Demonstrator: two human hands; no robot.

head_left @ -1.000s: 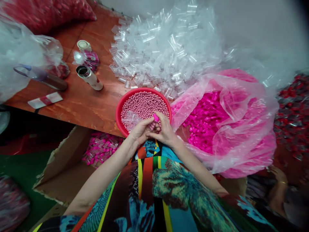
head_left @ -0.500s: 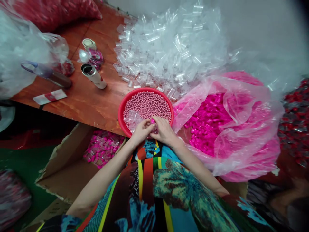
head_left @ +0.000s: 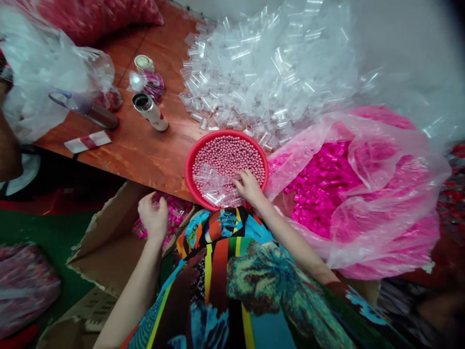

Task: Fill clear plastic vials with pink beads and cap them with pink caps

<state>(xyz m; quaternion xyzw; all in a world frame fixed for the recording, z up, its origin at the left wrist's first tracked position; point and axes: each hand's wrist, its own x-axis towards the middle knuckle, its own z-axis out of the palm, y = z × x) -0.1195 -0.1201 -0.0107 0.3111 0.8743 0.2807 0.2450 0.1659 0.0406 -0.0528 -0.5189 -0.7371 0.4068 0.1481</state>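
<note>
My left hand (head_left: pixel 153 216) is above the cardboard box (head_left: pixel 105 245), over a heap of small pink-capped clear containers (head_left: pixel 177 209). Its fingers are loosely bent with a gap beside the thumb, and nothing shows in them. Over the red bowl (head_left: pixel 189 182) is my right hand (head_left: pixel 249 186), thumb and fingers apart, close to some clear plastic containers (head_left: pixel 214 186). These lie on the small pink beads (head_left: pixel 228 152) that fill the bowl.
A bag of bright pink caps (head_left: pixel 321 186) stands right of the bowl. Behind spreads a large pile of clear containers (head_left: pixel 269 72). An uncapped flask (head_left: pixel 152 112) and a bottle (head_left: pixel 94 111) are on the table (head_left: pixel 145 160) at left. Someone's arm (head_left: pixel 7 145) shows at the left edge.
My hands have parted from a pink-capped piece held between them over the bowl. The left has swung left and down above the box; the right has stayed over the bowl.
</note>
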